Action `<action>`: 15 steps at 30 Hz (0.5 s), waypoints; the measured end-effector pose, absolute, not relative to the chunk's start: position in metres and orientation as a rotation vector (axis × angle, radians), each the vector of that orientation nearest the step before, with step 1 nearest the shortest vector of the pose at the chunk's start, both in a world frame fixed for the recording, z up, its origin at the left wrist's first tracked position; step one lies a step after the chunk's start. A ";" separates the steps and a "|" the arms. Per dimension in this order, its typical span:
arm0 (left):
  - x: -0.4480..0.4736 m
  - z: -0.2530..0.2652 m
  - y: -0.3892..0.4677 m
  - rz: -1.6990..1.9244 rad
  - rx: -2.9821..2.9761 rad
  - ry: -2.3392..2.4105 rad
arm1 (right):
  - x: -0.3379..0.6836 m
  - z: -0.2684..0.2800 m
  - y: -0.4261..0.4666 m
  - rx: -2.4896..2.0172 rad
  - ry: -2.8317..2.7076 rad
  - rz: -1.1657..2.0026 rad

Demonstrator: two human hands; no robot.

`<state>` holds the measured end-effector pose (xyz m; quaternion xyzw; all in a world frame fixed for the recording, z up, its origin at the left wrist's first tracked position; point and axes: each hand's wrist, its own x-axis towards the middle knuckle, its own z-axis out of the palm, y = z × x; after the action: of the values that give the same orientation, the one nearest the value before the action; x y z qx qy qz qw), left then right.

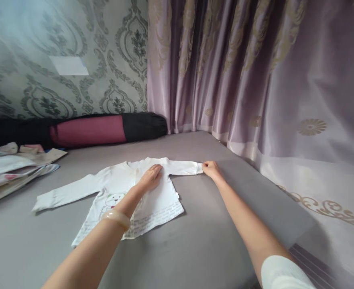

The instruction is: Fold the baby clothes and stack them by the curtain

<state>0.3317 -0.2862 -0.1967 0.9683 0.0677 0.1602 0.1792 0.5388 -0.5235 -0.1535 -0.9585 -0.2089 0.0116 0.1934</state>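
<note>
A small white long-sleeved shirt (157, 202) lies spread out on a grey bed surface (207, 241), with a bear print and lines of lettering near its hem. Flat on the upper part of the shirt rests my left hand (151, 178), fingers stretched out, a pale bangle (116, 218) round its wrist. My right hand (212, 169) pinches the cuff of the sleeve on the right, which lies straight out to the side. The other sleeve stretches toward the left and slightly down. My left forearm hides part of the print and the lower front.
At the left edge lies a pile of folded clothes (17, 166). A long black and maroon roll (88, 130) runs along the patterned wall (104, 48). Purple curtains (240, 80) hang down beside the bed on the right.
</note>
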 end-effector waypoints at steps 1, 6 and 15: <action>0.334 -0.195 -0.287 0.431 2.754 0.204 | 0.539 -0.154 -0.523 -2.700 -0.586 0.039; 0.341 -0.188 -0.288 0.282 2.799 0.312 | 0.540 -0.154 -0.518 -2.744 -0.577 0.045; 0.343 -0.167 -0.285 0.002 2.722 0.527 | 0.555 -0.162 -0.510 -2.623 -0.514 0.083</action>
<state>0.3427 -0.2851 -0.1669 0.9651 0.1870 0.0007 0.1833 0.5553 -0.5098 -0.1624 -0.9542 -0.1869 0.0300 0.2318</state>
